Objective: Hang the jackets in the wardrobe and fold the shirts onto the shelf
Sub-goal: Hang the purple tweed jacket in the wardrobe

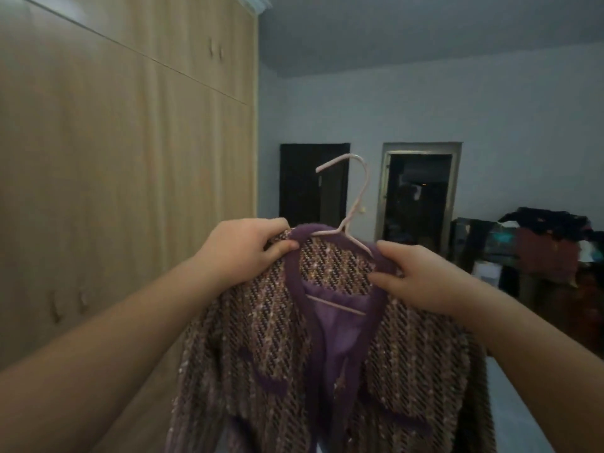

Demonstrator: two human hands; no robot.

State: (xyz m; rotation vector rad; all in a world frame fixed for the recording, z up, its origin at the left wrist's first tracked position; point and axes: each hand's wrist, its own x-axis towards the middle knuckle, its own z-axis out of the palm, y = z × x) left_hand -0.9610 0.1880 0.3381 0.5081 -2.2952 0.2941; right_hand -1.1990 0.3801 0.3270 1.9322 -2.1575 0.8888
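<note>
The tall light-wood wardrobe (pixel 114 191) is filling the left half of the frame, and all its doors are looking closed, the small handles showing at lower left and upper centre.

The purple-and-brown tweed jacket with purple knitted trim (pixel 268 338) is hanging open-fronted in the lower centre of the frame, held up in the air in front of the wardrobe and not yet inside it. A dark heap of clothes (pixel 542 243) is lying at the right edge, well apart from the jacket.

The left hand (pixel 243 248) is gripping the jacket's shoulder just left of the collar, its fingers (pixel 287 248) curling tightly into the cloth. The right hand (pixel 421 279) is pinching the trim and shoulder on the collar's other side, fingers bent around the fabric.

The thin pale pink hanger (pixel 356 197) is sitting inside the neck, its hook rising at the centre of the frame and its lower bar showing across the lining.

The risk, as I am judging it, is lying in the closed doors: opening one is going to need a hand, and the jacket's weight may then be dragging the released shoulder off the slim hanger arm. How well the hanger ends are seating in the shoulders is hidden by the cloth.
</note>
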